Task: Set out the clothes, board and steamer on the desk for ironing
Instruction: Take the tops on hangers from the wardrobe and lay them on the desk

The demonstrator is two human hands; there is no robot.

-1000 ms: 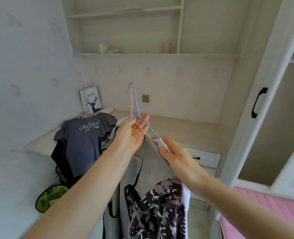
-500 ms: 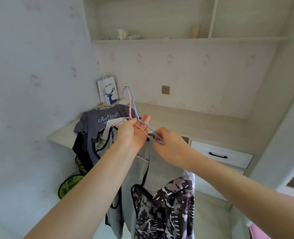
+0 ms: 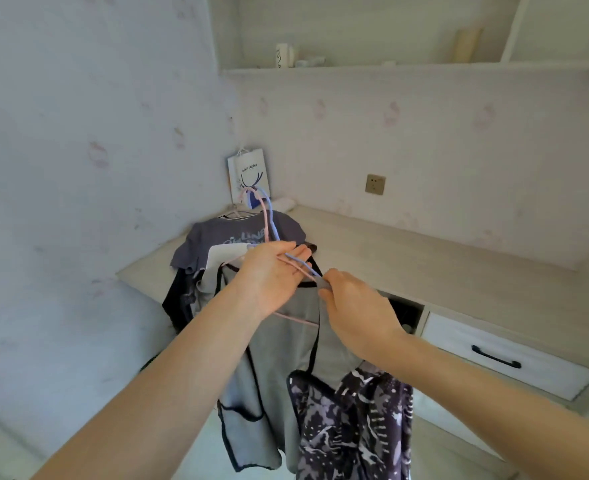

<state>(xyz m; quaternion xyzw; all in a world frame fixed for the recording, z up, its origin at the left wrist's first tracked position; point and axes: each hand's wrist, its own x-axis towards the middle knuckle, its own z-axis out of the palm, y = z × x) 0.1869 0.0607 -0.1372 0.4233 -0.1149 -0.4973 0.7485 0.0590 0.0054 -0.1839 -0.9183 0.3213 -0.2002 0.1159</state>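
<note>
paper bag [image 3: 248, 174]: "luckin coffee" in small dark print, blue deer-head logo under it
dark T-shirt [image 3: 213, 237]: pale lettering across chest, partly hidden, not readable
shelf cup [image 3: 283, 55]: dark mark, too small to read

Hangers [image 3: 268, 224] with clothes [image 3: 286, 344] in left hand [image 3: 273, 276] and right hand [image 3: 355, 313], near desk [image 3: 407, 251].
</note>
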